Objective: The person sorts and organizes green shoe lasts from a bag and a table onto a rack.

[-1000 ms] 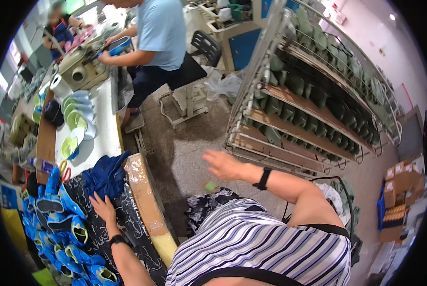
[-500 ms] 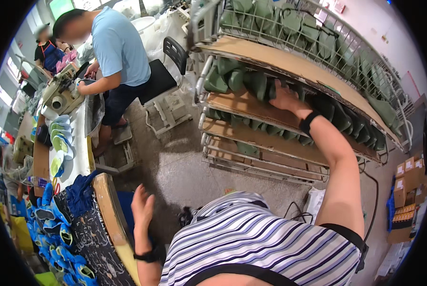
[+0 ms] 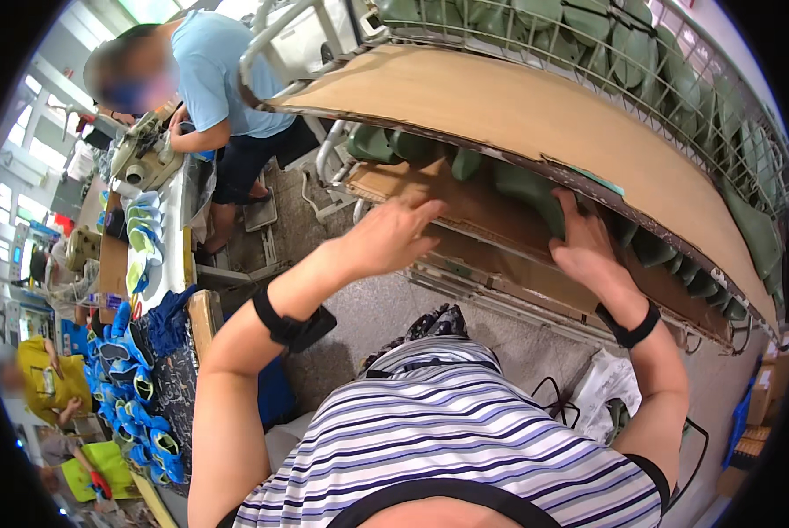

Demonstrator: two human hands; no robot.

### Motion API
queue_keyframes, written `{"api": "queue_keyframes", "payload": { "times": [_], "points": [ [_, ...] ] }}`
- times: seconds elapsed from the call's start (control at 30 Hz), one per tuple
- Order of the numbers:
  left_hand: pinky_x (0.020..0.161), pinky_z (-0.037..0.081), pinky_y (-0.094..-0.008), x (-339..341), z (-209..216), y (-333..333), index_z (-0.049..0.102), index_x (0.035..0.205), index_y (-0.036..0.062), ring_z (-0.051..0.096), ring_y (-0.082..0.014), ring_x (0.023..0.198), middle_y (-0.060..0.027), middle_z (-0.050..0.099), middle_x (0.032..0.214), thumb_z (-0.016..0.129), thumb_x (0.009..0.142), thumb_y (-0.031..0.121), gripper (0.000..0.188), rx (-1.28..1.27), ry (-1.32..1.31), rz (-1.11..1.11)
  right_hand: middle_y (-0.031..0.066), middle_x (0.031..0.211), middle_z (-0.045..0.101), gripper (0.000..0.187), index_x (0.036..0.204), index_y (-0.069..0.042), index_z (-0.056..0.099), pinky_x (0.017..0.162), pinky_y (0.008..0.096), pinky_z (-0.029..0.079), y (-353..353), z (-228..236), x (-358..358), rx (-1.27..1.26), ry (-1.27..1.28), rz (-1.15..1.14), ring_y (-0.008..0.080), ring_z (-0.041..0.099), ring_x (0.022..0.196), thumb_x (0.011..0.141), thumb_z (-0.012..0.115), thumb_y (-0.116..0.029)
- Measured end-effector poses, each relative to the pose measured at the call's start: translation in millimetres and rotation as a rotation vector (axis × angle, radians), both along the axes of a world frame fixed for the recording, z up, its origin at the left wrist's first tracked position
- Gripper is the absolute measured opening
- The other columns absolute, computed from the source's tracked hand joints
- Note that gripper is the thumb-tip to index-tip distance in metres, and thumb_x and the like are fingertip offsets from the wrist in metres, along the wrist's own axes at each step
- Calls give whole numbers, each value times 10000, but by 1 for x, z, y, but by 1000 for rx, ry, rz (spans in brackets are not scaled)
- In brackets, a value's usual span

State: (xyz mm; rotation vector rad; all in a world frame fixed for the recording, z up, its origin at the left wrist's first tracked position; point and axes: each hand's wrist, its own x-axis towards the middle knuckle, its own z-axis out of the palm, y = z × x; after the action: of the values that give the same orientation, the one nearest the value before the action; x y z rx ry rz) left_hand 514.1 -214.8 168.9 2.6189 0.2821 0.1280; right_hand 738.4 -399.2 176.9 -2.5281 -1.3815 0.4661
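Dark green shoe lasts stand along a cardboard-lined shelf of the rack. My right hand [image 3: 585, 246] reaches under the upper board and grips the end of one green shoe last [image 3: 531, 192] between thumb and fingers. In front of the same shelf's left part is my left hand [image 3: 390, 233], fingers stretched toward the right and holding nothing. A few more green lasts [image 3: 372, 143] stand at that shelf's left end, and others [image 3: 654, 248] line it to the right of my right hand.
A wire basket [image 3: 588, 44] full of green lasts tops the rack, above a projecting cardboard-covered board [image 3: 465, 84]. At left, a person in light blue works at a sewing machine [image 3: 139, 158]. Blue shoe uppers [image 3: 126, 370] pile up on the bench. A white plastic bag [image 3: 610, 392] lies on the floor.
My left hand has come up from beside the bench to the shelf front. I have come closer to the rack, and my right hand now grips a last.
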Motion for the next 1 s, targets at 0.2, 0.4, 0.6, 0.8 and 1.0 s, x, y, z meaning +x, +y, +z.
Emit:
{"api": "queue_keyframes", "payload": {
  "times": [0.2, 0.4, 0.6, 0.8, 1.0],
  "points": [
    [884, 447, -452, 92, -22, 3, 532, 1155, 19, 548, -381, 1042, -216, 579, 1098, 573, 839, 167, 351, 121, -315, -190, 273, 983, 612, 583, 1288, -25, 416, 795, 512, 463, -56, -37, 0, 632, -283, 112, 448, 587, 897, 724, 567, -32],
    [892, 448, -428, 187, -4, -24, 584, 1110, 43, 573, -329, 985, -168, 621, 1072, 522, 883, 254, 316, 112, -225, -308, 235, 943, 638, 457, 1188, -8, 504, 725, 446, 497, -92, -33, -2, 584, -39, -82, 404, 618, 853, 769, 649, -118],
    [822, 473, -424, 203, -71, -32, 623, 987, 52, 598, -315, 922, -151, 638, 984, 543, 836, 219, 239, 111, -512, -523, 128, 861, 653, 436, 1084, 9, 603, 714, 298, 489, -176, -8, 7, 811, 205, -168, 196, 631, 763, 711, 676, -205],
    [738, 503, -421, 293, -127, -43, 670, 839, 63, 629, -298, 847, -131, 658, 879, 567, 780, 178, 166, 281, -756, -560, 178, 905, 653, 471, 1120, -52, 609, 735, 373, 482, -190, -24, 4, 466, -50, 180, 319, 615, 787, 689, 698, -220],
    [707, 458, -414, 170, -34, -77, 553, 762, 66, 576, -299, 821, -117, 593, 800, 585, 752, 218, 155, 555, -885, -804, 254, 876, 628, 477, 1130, 5, 573, 780, 427, 456, -123, -90, -7, 105, 78, 351, 426, 587, 849, 701, 677, -177]
  ]
}}
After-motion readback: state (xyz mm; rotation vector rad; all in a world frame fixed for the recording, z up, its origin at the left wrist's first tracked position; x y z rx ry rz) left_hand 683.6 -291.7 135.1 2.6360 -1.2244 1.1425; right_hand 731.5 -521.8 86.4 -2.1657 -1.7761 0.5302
